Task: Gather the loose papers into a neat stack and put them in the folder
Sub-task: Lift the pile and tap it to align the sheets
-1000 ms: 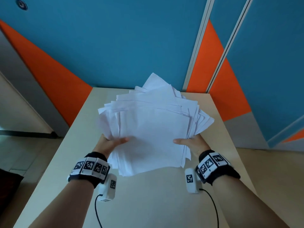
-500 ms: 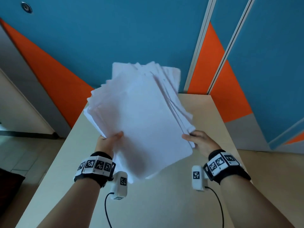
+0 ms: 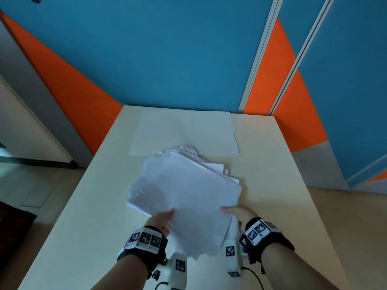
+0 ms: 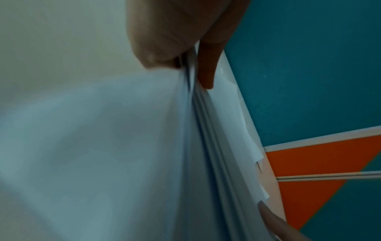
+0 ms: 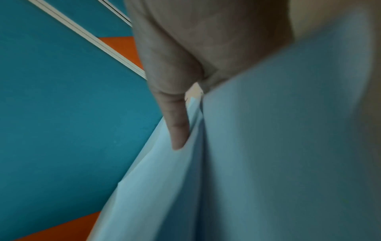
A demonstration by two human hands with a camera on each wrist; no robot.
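Observation:
A thick, uneven stack of white papers [image 3: 184,195] is held over the middle of the cream table [image 3: 272,185], its far corners fanned out. My left hand [image 3: 162,219] pinches its near left edge, thumb on top. My right hand [image 3: 236,212] pinches the near right edge. In the left wrist view the thumb and a finger clamp the paper edges [image 4: 195,114]. The right wrist view shows my thumb lying against the sheets [image 5: 268,163]. An open pale folder [image 3: 184,132] lies flat at the table's far end, just beyond the stack.
A blue and orange wall [image 3: 167,59] rises right behind the table's far edge. Floor drops away on both sides of the narrow table. Bare tabletop lies left and right of the stack.
The stack was tilted up towards the wall half a second ago; it has come down and nearer to me, flatter over the table, uncovering the folder behind. Both hands kept their hold.

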